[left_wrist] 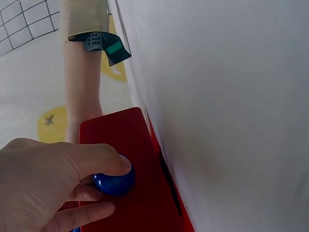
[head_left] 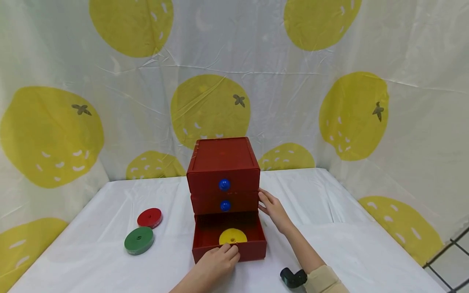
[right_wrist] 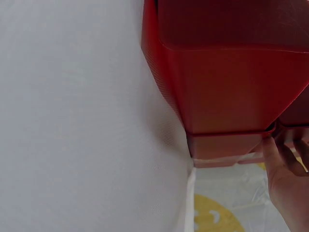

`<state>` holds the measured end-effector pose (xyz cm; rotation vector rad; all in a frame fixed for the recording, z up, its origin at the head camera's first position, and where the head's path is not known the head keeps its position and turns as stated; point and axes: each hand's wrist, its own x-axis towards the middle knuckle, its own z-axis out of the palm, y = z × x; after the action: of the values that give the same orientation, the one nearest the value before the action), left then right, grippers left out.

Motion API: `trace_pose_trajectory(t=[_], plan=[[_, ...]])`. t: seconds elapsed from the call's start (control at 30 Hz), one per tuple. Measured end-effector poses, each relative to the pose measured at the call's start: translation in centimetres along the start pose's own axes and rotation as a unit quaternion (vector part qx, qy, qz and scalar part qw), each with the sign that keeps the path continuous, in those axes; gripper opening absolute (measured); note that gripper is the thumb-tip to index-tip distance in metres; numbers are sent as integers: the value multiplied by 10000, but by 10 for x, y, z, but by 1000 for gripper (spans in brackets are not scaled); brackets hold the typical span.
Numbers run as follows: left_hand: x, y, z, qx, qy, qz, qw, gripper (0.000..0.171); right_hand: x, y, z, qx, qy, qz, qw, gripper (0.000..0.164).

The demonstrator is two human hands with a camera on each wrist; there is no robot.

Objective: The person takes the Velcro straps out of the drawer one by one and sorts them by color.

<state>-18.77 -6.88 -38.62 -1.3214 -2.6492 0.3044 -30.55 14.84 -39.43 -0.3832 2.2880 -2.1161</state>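
Observation:
A red cabinet [head_left: 223, 154] with three stacked drawers stands on the table. Its bottom drawer [head_left: 253, 251] is pulled out, and a yellow disc [head_left: 225, 236] with a small centre hole lies inside. My left hand [head_left: 217, 262] is at the drawer's front; in the left wrist view its thumb and fingers grip the round blue knob [left_wrist: 115, 183]. At the cabinet's right side, my right hand [head_left: 274, 209] rests its fingertips against the red wall beside the middle drawer [head_left: 207, 204]. The right wrist view shows its fingers [right_wrist: 273, 157] at the cabinet's edge.
Left of the cabinet, a red disc [head_left: 146, 217] and a green disc [head_left: 139, 241] lie side by side on the white-covered table [head_left: 91, 252]. A lemon-patterned curtain [head_left: 278, 106] hangs behind. Beside the right sleeve [head_left: 324, 278] shows a dark device [head_left: 291, 278].

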Motion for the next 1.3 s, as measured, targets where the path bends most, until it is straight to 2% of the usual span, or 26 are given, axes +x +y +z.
trace_pose_trajectory(t=[0.23, 0.5, 1.0, 1.13, 1.3], plan=[[-3, 4, -3, 209, 3, 142, 9997, 55, 0, 0, 0, -43, 8, 12, 10000, 56], [-4, 5, -3, 192, 76, 240, 9995, 56, 0, 0, 0, -64, 51, -21, 10000, 56], [-8, 12, -2, 310, 197, 215, 9991, 51, 0, 0, 0, -85, 14, -5, 10000, 56], [-8, 13, -4, 323, 141, 212, 9992, 51, 0, 0, 0, -98, 60, -6, 9999, 56], [-7, 14, -5, 113, -56, 177, 9998, 50, 0, 0, 1, -105, 59, 42, 9999, 55]])
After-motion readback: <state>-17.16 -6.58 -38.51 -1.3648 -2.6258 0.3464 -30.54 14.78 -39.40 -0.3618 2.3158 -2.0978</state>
